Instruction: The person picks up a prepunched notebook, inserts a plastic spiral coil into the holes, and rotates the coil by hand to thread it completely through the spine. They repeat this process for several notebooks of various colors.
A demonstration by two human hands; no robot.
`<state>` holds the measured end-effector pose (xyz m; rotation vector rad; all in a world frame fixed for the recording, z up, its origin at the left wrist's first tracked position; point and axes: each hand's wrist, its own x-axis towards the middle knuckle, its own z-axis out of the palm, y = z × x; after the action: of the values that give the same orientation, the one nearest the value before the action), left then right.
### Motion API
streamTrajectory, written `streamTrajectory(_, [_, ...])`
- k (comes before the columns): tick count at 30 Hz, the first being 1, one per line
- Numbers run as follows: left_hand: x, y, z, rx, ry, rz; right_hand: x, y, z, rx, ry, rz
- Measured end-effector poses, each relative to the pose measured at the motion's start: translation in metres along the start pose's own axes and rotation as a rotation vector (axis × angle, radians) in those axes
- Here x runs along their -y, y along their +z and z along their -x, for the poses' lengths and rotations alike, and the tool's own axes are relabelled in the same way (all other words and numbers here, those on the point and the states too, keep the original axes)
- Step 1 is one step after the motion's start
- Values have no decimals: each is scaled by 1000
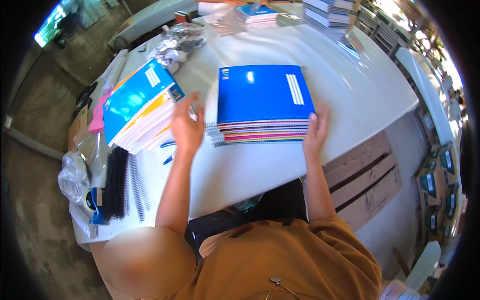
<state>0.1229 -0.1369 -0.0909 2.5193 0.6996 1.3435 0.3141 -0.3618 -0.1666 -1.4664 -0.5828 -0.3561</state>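
Note:
A stack of spiral notebooks (pixel 265 95) with a glossy blue cover on top stands on the white table in front of me. Their coloured edges and wire spirals show along the near side. My right hand (pixel 317 130) rests against the stack's right side, its fingers stretched out and the thumb at the near corner. My left hand (pixel 188 127) is left of that stack with fingers spread, holding nothing. Close beside it lies a looser, fanned pile of blue, orange and white booklets (pixel 137 107); whether the hand touches this pile I cannot tell.
Black binding spirals (pixel 117 182), metal spirals (pixel 136 187) and a blue tape dispenser (pixel 98 206) lie at the table's left. Crumpled plastic (pixel 180 42) sits behind the fanned pile. Farther off are more notebook stacks (pixel 327 17) and another person's hand (pixel 220 2). Boxes (pixel 434 187) stand at right.

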Motion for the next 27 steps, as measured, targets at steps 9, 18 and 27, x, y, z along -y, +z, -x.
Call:
streamTrajectory(9, [61, -110, -33, 357, 4, -457, 51, 13, 30, -35, -166, -144])
streamTrajectory(18, [35, -142, -10, 124, 71, -438, 93, 36, 61, 429, -185, -246])
streamTrajectory(27, [70, -131, -39, 468, -159, -434, 112, 45, 72, 560, -207, -199])
